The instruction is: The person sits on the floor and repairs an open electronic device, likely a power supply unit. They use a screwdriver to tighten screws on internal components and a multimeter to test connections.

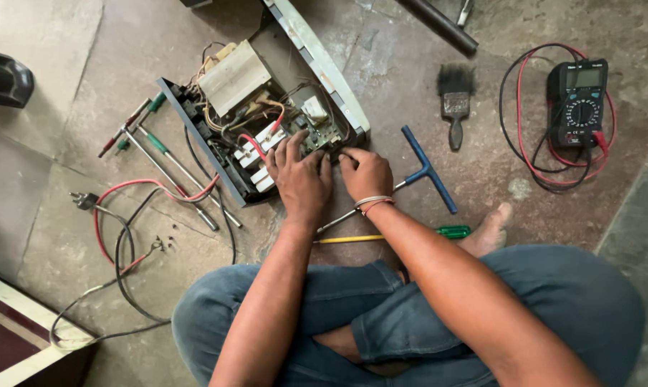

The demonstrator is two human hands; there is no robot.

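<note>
On floor before our crossed legs lay open box (266,107), wires and parts showing. Our left hand (300,175) rested flat on its near edge, fingers spread, holding nothing. Our right hand (367,172) sat just beside, fingertips curled onto green board (317,137); grip hard to tell. Blue T-tool (425,168), brush (455,100), meter (577,100) lay right. Screwdrivers (159,154) lay left.

Head camera looks steeply down, close over the floor (410,86).
</note>
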